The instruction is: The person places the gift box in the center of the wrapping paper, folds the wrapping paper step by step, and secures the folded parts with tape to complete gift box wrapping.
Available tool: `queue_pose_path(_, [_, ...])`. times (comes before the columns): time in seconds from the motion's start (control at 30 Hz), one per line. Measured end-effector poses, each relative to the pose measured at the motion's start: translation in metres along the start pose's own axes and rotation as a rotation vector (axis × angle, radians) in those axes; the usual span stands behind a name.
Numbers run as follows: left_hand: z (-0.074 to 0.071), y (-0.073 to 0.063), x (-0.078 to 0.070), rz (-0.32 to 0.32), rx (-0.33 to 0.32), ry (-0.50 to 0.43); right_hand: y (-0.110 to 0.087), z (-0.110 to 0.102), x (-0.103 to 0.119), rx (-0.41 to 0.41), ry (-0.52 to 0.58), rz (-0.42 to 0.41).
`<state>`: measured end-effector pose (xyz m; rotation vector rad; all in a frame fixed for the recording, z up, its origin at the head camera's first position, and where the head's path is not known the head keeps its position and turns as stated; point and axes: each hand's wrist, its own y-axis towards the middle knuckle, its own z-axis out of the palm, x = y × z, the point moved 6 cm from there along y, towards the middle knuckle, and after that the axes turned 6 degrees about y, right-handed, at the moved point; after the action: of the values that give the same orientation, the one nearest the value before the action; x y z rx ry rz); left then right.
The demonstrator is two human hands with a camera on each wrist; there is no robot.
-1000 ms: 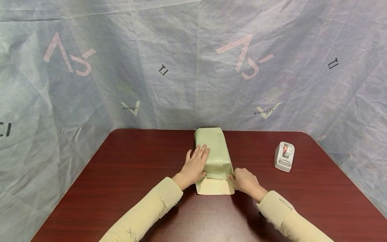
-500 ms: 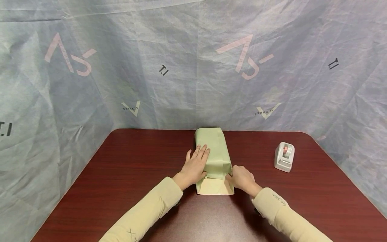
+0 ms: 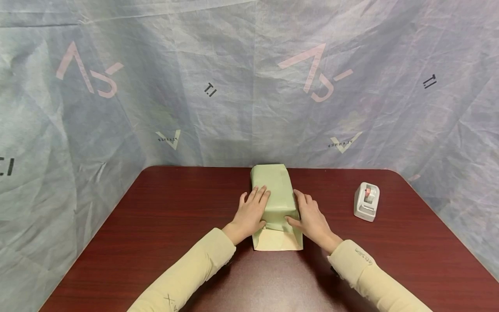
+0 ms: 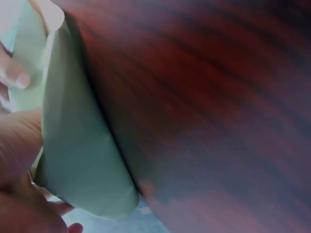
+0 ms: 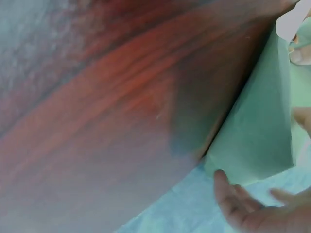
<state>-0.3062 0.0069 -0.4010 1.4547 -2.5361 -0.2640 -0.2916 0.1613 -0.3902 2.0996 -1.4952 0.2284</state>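
A box-shaped parcel in pale green paper (image 3: 274,180) lies lengthwise at the middle of the table's far side. Its near end has a loose paper flap (image 3: 277,242) spread toward me, with the lighter inside showing. My left hand (image 3: 248,216) rests with fingers spread on the parcel's left upper edge, thumb by the near end. Beside the right edge is my right hand (image 3: 313,220), fingers extended along that side and thumb over the near end. In the right wrist view, the right fingers (image 5: 238,199) are spread near the side of the green paper (image 5: 252,124).
A white tape dispenser (image 3: 367,202) stands on the dark red wooden table (image 3: 187,199), right of the parcel. A grey printed cloth (image 3: 234,108) hangs close behind the table's far edge and along both sides.
My right hand has let go of the flap's right corner and moved slightly forward, its curled fingers now straightened along the parcel's side. My left hand has stayed in place.
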Motion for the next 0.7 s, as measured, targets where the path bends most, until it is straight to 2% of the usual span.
queue_pose_path(0.1, [0.002, 0.001, 0.002, 0.001, -0.001, -0.016, 0.002, 0.001, 0.008, -0.023, -0.046, -0.121])
queue_pose_path(0.17, [0.003, 0.001, 0.003, 0.004, 0.0, -0.037, 0.003, 0.003, 0.012, -0.034, -0.081, -0.17])
queue_pose_path(0.3, [0.005, 0.0, 0.006, 0.005, 0.019, -0.091, 0.003, 0.004, 0.013, -0.037, -0.114, -0.19])
queue_pose_path(0.4, [0.003, -0.004, 0.009, -0.02, 0.026, -0.119, 0.002, 0.005, 0.012, -0.034, -0.108, -0.187])
queue_pose_path(0.47, [0.0, -0.008, 0.011, -0.068, 0.03, -0.125, 0.002, 0.005, 0.012, -0.034, -0.103, -0.188])
queue_pose_path(0.57, [-0.007, -0.017, 0.014, -0.176, 0.032, -0.093, 0.002, 0.006, 0.012, -0.033, -0.096, -0.188])
queue_pose_path(0.7, [-0.014, -0.029, 0.014, -0.31, 0.1, -0.009, 0.003, 0.006, 0.012, -0.037, -0.093, -0.185])
